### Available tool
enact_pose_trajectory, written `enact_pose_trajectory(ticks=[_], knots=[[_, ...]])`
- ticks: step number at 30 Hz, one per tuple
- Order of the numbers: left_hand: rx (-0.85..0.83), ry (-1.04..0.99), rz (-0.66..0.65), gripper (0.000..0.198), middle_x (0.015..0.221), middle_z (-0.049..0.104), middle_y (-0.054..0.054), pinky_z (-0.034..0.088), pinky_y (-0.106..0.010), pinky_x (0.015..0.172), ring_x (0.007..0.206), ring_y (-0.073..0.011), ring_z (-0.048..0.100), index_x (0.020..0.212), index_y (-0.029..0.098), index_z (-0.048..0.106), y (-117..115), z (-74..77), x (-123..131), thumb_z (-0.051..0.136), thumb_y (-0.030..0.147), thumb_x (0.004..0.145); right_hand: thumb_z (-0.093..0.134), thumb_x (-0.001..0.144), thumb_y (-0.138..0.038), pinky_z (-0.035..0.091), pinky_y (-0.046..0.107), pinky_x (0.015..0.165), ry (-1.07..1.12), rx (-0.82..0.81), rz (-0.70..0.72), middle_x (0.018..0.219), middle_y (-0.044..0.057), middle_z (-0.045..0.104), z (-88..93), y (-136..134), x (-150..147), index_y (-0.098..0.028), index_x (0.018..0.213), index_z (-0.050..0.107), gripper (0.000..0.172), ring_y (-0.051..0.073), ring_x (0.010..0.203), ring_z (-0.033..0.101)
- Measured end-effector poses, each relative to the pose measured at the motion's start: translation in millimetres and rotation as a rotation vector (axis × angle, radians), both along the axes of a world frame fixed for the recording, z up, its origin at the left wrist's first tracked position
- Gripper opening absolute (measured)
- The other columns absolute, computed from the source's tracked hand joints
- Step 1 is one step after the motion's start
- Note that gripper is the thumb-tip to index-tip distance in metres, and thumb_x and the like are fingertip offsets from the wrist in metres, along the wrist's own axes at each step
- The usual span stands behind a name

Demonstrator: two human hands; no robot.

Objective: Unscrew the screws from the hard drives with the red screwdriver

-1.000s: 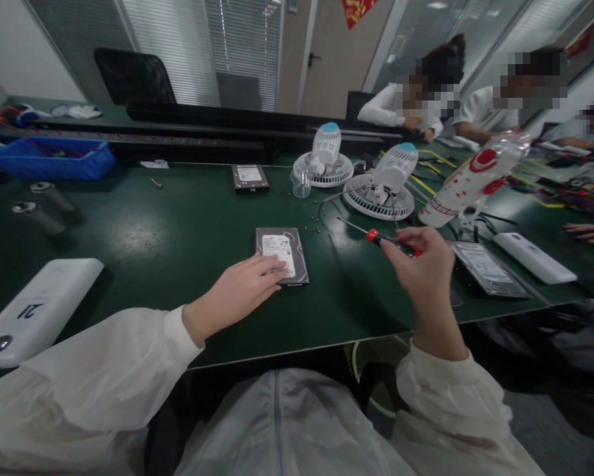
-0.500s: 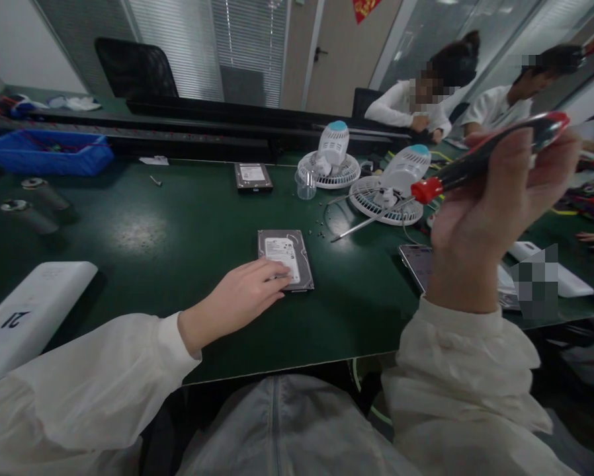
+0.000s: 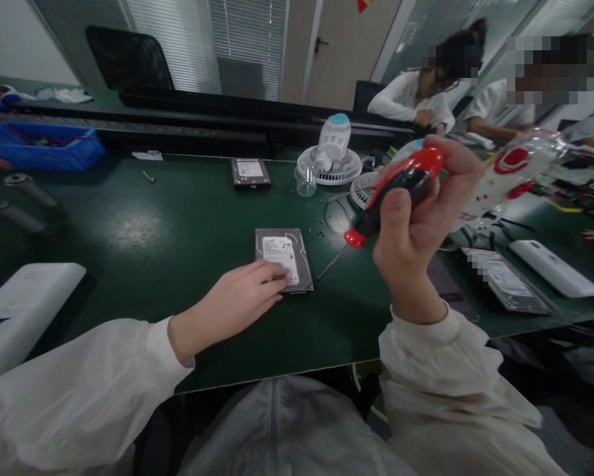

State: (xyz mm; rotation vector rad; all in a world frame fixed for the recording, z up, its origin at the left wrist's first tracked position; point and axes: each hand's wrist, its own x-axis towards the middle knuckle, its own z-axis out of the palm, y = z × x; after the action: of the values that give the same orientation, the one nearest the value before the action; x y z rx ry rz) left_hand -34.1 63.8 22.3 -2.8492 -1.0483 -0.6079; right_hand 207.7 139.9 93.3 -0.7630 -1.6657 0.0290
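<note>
A silver hard drive (image 3: 301,254) with a white label lies flat on the green table. My left hand (image 3: 250,285) lies over its lower left part, holding it against the table, with the fingertips on the label. In my right hand (image 3: 419,228) is a red-and-black screwdriver (image 3: 396,192), gripped around the handle. Its thin shaft slants down to the left, and the tip appears just off the drive's lower right corner. Several small screws (image 3: 321,231) are scattered beyond the drive. A clear plastic cup (image 3: 305,182) stands behind them.
Another hard drive (image 3: 250,173) lies farther back, beside white fans (image 3: 334,158). On the right are a labelled drive (image 3: 508,281) and a white block (image 3: 555,268). At left sit a white device (image 3: 34,297), metal cylinders (image 3: 32,188) and a blue bin (image 3: 73,149). Co-workers sit at far right.
My right hand has swung left and down, bringing the screwdriver's tip close to the drive's corner. My left hand stays on the drive. Another person's hand appears at the left edge.
</note>
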Motion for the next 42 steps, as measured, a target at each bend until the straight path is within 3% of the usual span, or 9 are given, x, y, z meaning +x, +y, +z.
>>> enact_pose_trajectory(ticks=[5, 9, 12, 18, 23, 31, 36, 42], knots=[[0.002, -0.001, 0.007, 0.026, 0.131, 0.068, -0.011, 0.058, -0.040, 0.101, 0.123, -0.0234, 0.064, 0.125, 0.016, 0.068, -0.7, 0.7, 0.6, 0.055, 0.020, 0.102, 0.035, 0.096, -0.070, 0.057, 0.046, 0.085, -0.051, 0.003, 0.031, 0.139, 0.013, 0.046, -8.6, 2.0, -3.8, -0.036, 0.144, 0.027, 0.058, 0.025, 0.101, 0.066], [0.003, 0.011, 0.009, 0.026, 0.131, 0.068, -0.011, 0.058, -0.040, 0.101, 0.123, -0.0238, 0.064, 0.124, 0.016, 0.068, -0.8, 1.0, 0.8, 0.055, 0.020, 0.102, 0.032, 0.100, -0.064, 0.058, 0.049, 0.089, -0.113, -0.051, -0.032, 0.141, 0.013, 0.046, -11.5, 1.8, -3.3, -0.037, 0.153, 0.021, 0.060, 0.028, 0.111, 0.065], [0.001, 0.008, 0.005, 0.026, 0.130, 0.068, -0.011, 0.058, -0.039, 0.101, 0.121, -0.0238, 0.064, 0.125, 0.015, 0.068, -0.5, 0.9, 0.5, 0.056, 0.020, 0.102, 0.033, 0.101, -0.062, 0.058, 0.049, 0.090, -0.124, -0.033, 0.012, 0.144, 0.013, 0.044, -12.4, 2.7, -1.9, -0.039, 0.155, 0.018, 0.061, 0.029, 0.116, 0.064], [0.029, -0.015, -0.013, 0.025, 0.129, 0.069, -0.011, 0.059, -0.040, 0.099, 0.120, -0.0245, 0.065, 0.123, 0.014, 0.069, 0.5, -0.1, 0.6, 0.057, 0.019, 0.101, 0.053, 0.094, -0.064, 0.061, 0.049, 0.093, -0.025, 0.063, 0.197, 0.138, 0.007, 0.051, -14.7, 14.5, 0.3, -0.040, 0.144, 0.036, 0.058, 0.028, 0.118, 0.065], [0.029, -0.028, -0.015, 0.025, 0.129, 0.069, -0.012, 0.059, -0.040, 0.099, 0.119, -0.0247, 0.066, 0.122, 0.013, 0.069, 0.6, -1.2, 0.5, 0.057, 0.019, 0.101, 0.061, 0.092, -0.059, 0.062, 0.048, 0.090, 0.041, 0.114, 0.269, 0.131, 0.005, 0.054, -13.9, 18.2, -2.0, -0.039, 0.136, 0.045, 0.051, 0.027, 0.114, 0.068], [0.019, -0.027, -0.022, 0.025, 0.129, 0.069, -0.012, 0.060, -0.041, 0.098, 0.120, -0.0252, 0.065, 0.122, 0.013, 0.069, 0.6, -0.1, 0.2, 0.058, 0.019, 0.101, 0.061, 0.089, -0.065, 0.063, 0.045, 0.083, 0.058, 0.117, 0.228, 0.126, 0.006, 0.055, -14.6, 17.9, -2.2, -0.037, 0.135, 0.045, 0.056, 0.025, 0.105, 0.069], [0.016, -0.024, -0.020, 0.025, 0.128, 0.069, -0.012, 0.060, -0.041, 0.098, 0.118, -0.0252, 0.066, 0.122, 0.013, 0.070, 0.8, -0.5, 0.2, 0.058, 0.019, 0.100, 0.065, 0.089, -0.058, 0.061, 0.043, 0.081, 0.053, 0.125, 0.261, 0.126, 0.007, 0.054, -12.1, 16.1, -1.6, -0.037, 0.133, 0.047, 0.052, 0.023, 0.098, 0.069], [0.022, -0.025, -0.017, 0.026, 0.129, 0.069, -0.013, 0.060, -0.042, 0.098, 0.119, -0.0253, 0.065, 0.123, 0.013, 0.069, 0.8, -0.3, 0.3, 0.057, 0.019, 0.101, 0.063, 0.088, -0.063, 0.062, 0.044, 0.080, 0.037, 0.154, 0.232, 0.124, 0.006, 0.056, -11.2, 14.3, -2.7, -0.039, 0.134, 0.047, 0.054, 0.024, 0.100, 0.069]])
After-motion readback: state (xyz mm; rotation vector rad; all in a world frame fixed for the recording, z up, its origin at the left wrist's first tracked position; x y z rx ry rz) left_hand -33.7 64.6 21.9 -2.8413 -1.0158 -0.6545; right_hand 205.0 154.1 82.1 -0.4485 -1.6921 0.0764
